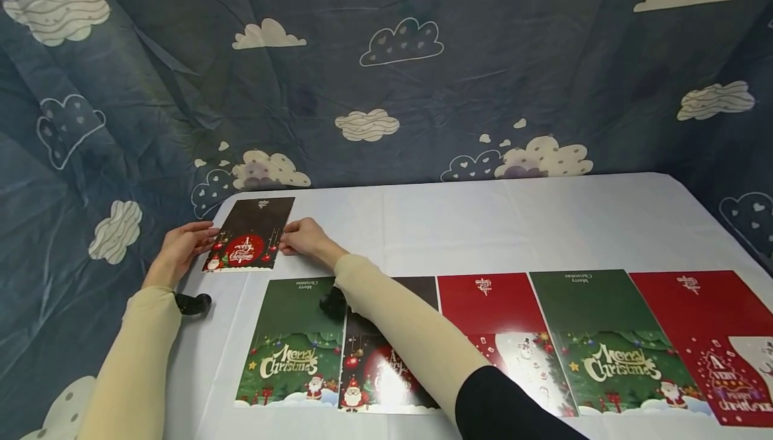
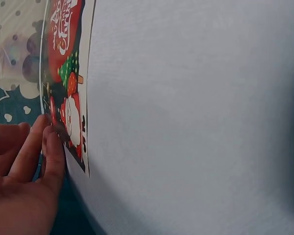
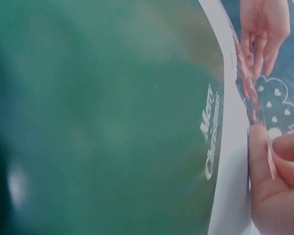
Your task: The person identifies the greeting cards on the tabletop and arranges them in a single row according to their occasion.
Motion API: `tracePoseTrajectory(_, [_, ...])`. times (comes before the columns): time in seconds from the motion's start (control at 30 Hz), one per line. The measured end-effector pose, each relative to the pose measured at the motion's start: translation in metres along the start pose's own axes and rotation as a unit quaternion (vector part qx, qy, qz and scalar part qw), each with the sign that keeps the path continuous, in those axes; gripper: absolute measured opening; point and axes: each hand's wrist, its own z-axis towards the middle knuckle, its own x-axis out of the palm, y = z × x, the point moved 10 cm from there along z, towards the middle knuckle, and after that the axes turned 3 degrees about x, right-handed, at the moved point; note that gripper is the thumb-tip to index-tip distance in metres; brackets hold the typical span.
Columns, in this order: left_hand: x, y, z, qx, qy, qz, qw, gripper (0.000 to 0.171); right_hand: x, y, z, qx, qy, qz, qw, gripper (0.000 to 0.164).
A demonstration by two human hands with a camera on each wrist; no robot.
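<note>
A dark Christmas card (image 1: 249, 225) with a red round emblem is at the table's far left corner, a hand at each side. My left hand (image 1: 181, 249) has its fingers nearly straight, fingertips touching the card's left edge. In the left wrist view, those fingers (image 2: 54, 156) meet the card (image 2: 71, 98) near its printed Santa. My right hand (image 1: 309, 237) pinches the card's right edge between thumb and curled fingers. The right wrist view shows the card (image 3: 247, 81) edge-on, reaching from the right hand (image 3: 279, 191) toward the left hand (image 3: 265, 29).
Nearer me lies a row of unfolded cards: a green card (image 1: 290, 346), a dark card (image 1: 362, 346) partly under my right sleeve, a red card (image 1: 489, 306), another green card (image 1: 610, 312) and another red card (image 1: 694, 306). A cloud-patterned cloth (image 1: 386, 91) hangs behind the white table (image 1: 459, 225).
</note>
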Motion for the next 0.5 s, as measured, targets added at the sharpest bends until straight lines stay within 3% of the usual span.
tracePoseTrajectory(0.17, [0.002, -0.001, 0.001, 0.011, 0.007, -0.008, 0.9999, 0.048, 0.0, 0.005, -0.004, -0.017, -0.012, -0.015, 1.0, 0.042])
tracePoseTrajectory(0.3, [0.002, 0.0, 0.001, 0.017, 0.009, -0.014, 0.9997, 0.048, 0.005, 0.006, -0.006, -0.013, 0.007, -0.018, 1.0, 0.051])
tracePoseTrajectory(0.5, [-0.001, 0.003, -0.003, 0.014, 0.001, 0.001, 0.9999, 0.047, 0.012, 0.003, -0.01, 0.004, 0.04, 0.002, 0.999, 0.049])
